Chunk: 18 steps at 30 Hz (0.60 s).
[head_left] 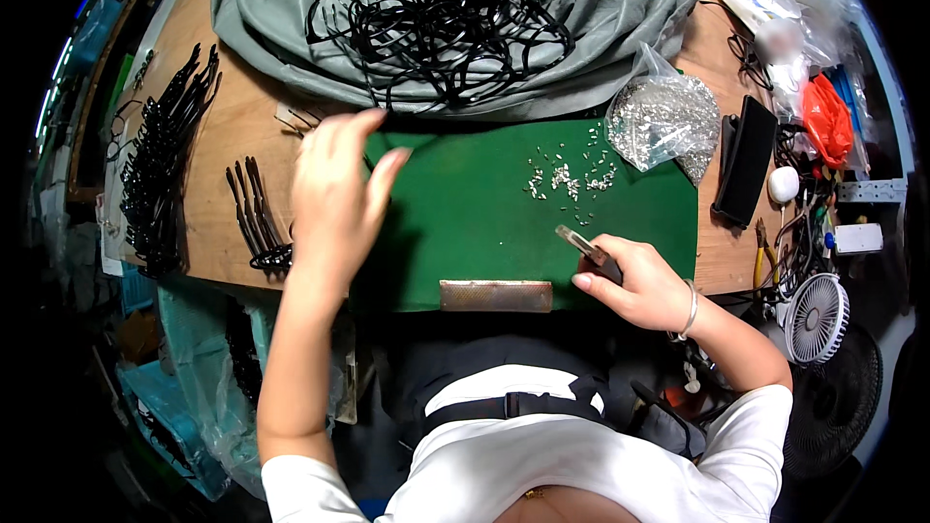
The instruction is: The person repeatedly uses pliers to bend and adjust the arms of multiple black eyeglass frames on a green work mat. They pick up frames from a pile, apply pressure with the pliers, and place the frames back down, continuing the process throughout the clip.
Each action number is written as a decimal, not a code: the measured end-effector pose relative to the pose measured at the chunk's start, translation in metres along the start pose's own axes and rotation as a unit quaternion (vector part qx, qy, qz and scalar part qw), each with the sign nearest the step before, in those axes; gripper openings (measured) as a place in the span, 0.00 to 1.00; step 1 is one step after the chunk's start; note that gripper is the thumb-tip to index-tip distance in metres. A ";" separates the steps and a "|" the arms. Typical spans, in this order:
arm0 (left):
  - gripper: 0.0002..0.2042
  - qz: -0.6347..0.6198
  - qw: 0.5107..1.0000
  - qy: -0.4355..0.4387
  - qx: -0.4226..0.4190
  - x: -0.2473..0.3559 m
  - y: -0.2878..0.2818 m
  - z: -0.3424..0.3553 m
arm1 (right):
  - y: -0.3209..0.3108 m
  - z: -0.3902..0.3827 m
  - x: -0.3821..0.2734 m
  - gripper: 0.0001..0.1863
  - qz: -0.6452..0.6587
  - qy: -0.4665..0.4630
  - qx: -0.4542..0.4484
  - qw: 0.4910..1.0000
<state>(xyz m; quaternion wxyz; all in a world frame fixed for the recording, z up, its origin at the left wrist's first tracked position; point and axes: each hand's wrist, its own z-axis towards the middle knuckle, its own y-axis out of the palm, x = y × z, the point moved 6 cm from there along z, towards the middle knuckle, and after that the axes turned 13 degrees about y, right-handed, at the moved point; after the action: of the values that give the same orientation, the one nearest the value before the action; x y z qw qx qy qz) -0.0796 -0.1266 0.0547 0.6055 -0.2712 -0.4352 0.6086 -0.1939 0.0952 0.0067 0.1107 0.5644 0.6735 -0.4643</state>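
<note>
My left hand [337,189] hangs over the left end of the green mat [455,203], slightly blurred, thumb and fingers apart; it partly hides thin black pieces behind it. My right hand [635,281] grips a small hand tool [586,248] with a metal tip and dark handle, low on the mat's right side. A textured metal strip [495,295] lies at the mat's front edge. Small silvery pieces [565,177] are scattered near a clear bag [662,108] full of similar pieces. A short row of glossy black frames [258,213] lies left of my left hand.
A larger stack of black frames [167,160] lies on the wooden top at left. A grey cloth [262,0] holds a tangled black pile [441,24] at the back. At right are a black case [743,160], yellow pliers [760,257], a red bag [825,119] and a white fan [816,318].
</note>
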 end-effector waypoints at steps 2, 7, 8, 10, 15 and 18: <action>0.11 -0.009 0.992 0.083 0.098 0.023 0.015 0.039 | 0.006 0.002 -0.005 0.12 -0.010 -0.034 0.004 0.999; 0.07 0.117 0.991 0.061 0.006 0.008 0.071 0.073 | 0.009 -0.007 -0.005 0.11 -0.017 -0.075 -0.010 0.997; 0.06 0.056 0.996 0.062 0.034 0.008 0.066 0.074 | 0.005 -0.011 0.002 0.10 -0.011 -0.070 0.005 0.997; 0.06 -0.196 0.978 -0.014 0.068 0.006 0.046 0.079 | -0.009 -0.012 0.011 0.10 -0.021 -0.023 0.043 0.999; 0.10 -0.629 0.738 -0.239 0.048 0.049 0.005 0.061 | -0.017 0.021 0.012 0.09 -0.101 -0.038 0.157 0.982; 0.13 -0.641 0.679 -0.356 0.023 0.070 -0.020 0.025 | -0.006 0.030 0.023 0.08 -0.142 -0.020 0.169 0.975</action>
<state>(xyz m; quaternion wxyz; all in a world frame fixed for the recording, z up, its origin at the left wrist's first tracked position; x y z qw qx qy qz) -0.0992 -0.0652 0.0972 0.6527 0.3255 -0.6713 0.1315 -0.2185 0.0885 -0.0222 -0.0398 0.4644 0.6563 -0.5933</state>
